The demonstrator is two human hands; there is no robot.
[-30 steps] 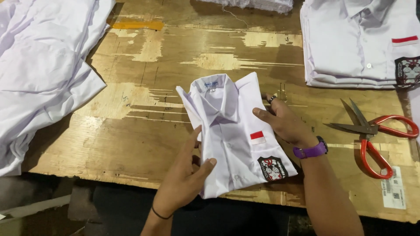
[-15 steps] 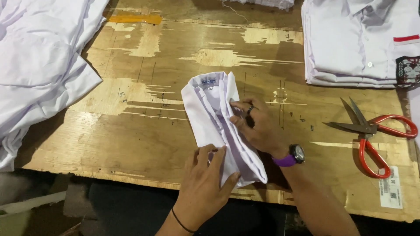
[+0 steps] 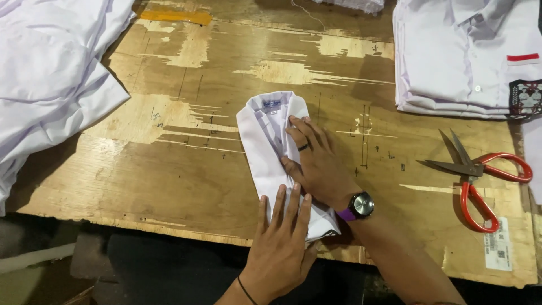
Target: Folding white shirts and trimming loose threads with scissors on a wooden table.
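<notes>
**Hands flat on a folded white shirt**

Hands press a small white cotton shirt, folded into a narrow bundle (image 3: pixel 271 149), against a worn plywood tabletop with scuffed pale patches (image 3: pixel 169 175) at the centre of the frame. Nearest the camera, at bottom centre, the left hand (image 3: pixel 280 243) lies palm down with fingers spread and straight over the bundle's lower end; it grips nothing, and a thin dark band circles its wrist. Just above it, the right hand (image 3: pixel 316 164) comes in from the lower right, also flat and open, its fingers fanned across the right side of the fold and reaching toward the collar. A dark ring sits on one finger, and a round dark wristwatch on a purple strap (image 3: pixel 360 205) is buckled at the wrist. The shirt runs from the table's near edge up toward mid-frame, tilted slightly left, with its collar and a small label at the top end.

At right of the frame, well apart from the hands, a pair of red-handled steel scissors (image 3: pixel 471 175) lies on the wood, blades pointing upper left. Below them, near the lower right corner, a small white printed sticker (image 3: pixel 498 244) is stuck to the board.

Farther off, in the upper right, a stack of folded white shirts with a red strip and a dark patterned badge (image 3: pixel 457 56) rests on the table. A loose heap of unfolded white fabric (image 3: pixel 51 73) fills the upper left.
</notes>
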